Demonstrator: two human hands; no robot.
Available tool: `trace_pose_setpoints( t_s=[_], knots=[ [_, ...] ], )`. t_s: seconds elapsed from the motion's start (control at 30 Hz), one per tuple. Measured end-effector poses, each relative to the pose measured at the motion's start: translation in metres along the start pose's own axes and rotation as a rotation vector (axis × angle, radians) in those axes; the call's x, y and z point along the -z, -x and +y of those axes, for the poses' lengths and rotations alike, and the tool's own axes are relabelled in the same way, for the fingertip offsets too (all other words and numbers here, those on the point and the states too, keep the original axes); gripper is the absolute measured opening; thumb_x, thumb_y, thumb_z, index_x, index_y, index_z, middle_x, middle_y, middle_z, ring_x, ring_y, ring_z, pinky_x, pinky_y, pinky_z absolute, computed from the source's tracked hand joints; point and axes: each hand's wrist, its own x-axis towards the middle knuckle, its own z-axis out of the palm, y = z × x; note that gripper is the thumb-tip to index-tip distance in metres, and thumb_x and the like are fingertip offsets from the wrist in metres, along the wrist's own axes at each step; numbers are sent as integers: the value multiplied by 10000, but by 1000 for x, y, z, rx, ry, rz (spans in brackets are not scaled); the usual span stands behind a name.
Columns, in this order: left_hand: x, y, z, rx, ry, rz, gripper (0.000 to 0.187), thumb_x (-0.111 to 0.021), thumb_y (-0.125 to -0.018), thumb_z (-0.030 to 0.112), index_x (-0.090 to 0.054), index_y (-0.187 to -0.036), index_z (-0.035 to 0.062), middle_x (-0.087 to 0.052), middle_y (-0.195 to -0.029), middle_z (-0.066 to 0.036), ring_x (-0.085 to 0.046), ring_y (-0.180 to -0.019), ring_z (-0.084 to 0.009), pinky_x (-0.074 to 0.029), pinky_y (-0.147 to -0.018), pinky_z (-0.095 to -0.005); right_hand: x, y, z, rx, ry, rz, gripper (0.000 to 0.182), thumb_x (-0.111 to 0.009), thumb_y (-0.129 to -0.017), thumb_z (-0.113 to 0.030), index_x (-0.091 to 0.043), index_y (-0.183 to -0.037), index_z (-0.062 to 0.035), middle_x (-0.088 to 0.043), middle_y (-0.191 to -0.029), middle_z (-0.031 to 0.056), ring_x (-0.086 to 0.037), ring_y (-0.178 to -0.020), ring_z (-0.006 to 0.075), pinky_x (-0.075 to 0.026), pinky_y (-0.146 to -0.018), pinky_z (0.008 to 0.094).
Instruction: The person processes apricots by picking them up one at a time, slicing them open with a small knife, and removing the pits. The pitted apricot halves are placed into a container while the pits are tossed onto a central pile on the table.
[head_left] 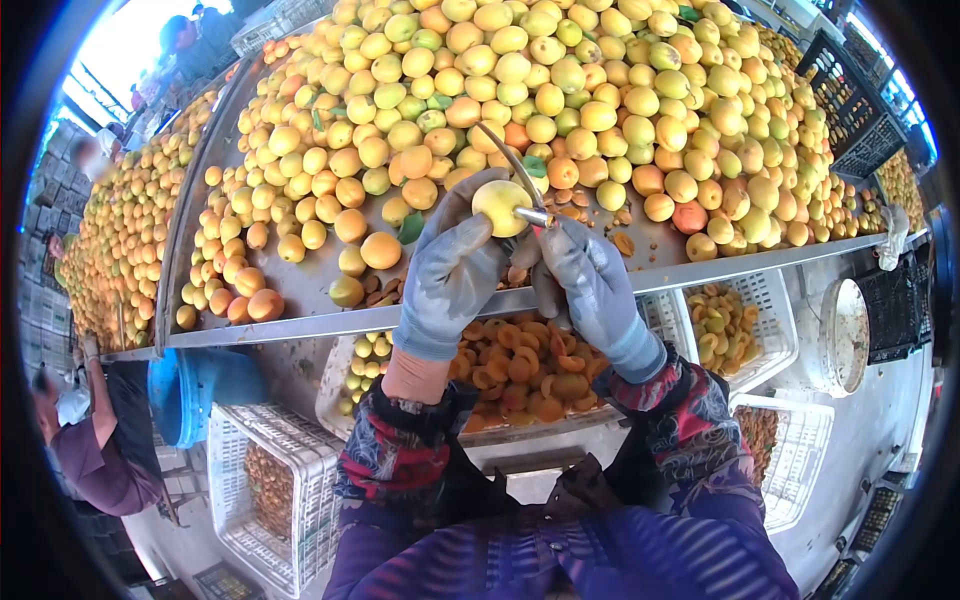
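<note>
My left hand, in a grey glove, grips a yellow apricot between thumb and fingers, just above the table's front edge. My right hand, gloved the same way, is closed around the handle of a curved knife. Its thin blade points up and away, passing along the right side of the fruit, and the metal collar overlaps the apricot in this view. Behind both hands a large heap of whole apricots covers the metal table. Apricot pits and scraps lie on the metal near the knife.
Below the table edge sits a crate of halved apricots. White crates stand on the floor at both sides, with a blue bucket at left and a white bucket at right. Another person is at far left.
</note>
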Motion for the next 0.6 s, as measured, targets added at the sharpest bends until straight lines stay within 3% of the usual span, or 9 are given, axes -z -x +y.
trace_pose_setpoints(
  t_s=[0.2, 0.43, 0.5, 0.6],
  knots=[
    [-4, 2, -5, -37, -198, 103, 402, -519, -929, 213, -430, -1268, 17, -574, -1128, -117, -545, -952, -160, -435, -727, -272, -7, 2, 4, 46, 7, -29, 295, -428, -1003, -294, -538, -923, -32, -443, -571, -48, -408, -451, 28, -310, -417, 191],
    [-12, 5, -14, -14, -100, 147, 331, -525, -946, 196, -445, -1239, 63, -542, -1044, -49, -525, -915, -123, -453, -761, -252, -12, -2, 30, 105, -77, 61, 306, -423, -1005, -300, -532, -885, -41, -468, -680, -57, -401, -555, 7, -332, -497, 179],
    [-17, 6, -15, -22, -243, 266, 330, -489, -964, 271, -464, -1216, 59, -566, -961, -24, -481, -743, -70, -371, -615, -202, -15, -4, 35, 101, -66, 82, 307, -423, -1005, -296, -533, -886, -35, -467, -685, -57, -403, -572, 6, -335, -509, 183],
    [-14, 6, -20, -40, -256, 310, 319, -473, -972, 275, -469, -1207, 59, -558, -921, -11, -450, -681, -62, -361, -589, -199, -12, -6, 40, 151, -17, 105, 298, -423, -1004, -274, -537, -896, -21, -473, -688, -56, -408, -590, 17, -345, -520, 192]
  ],
)
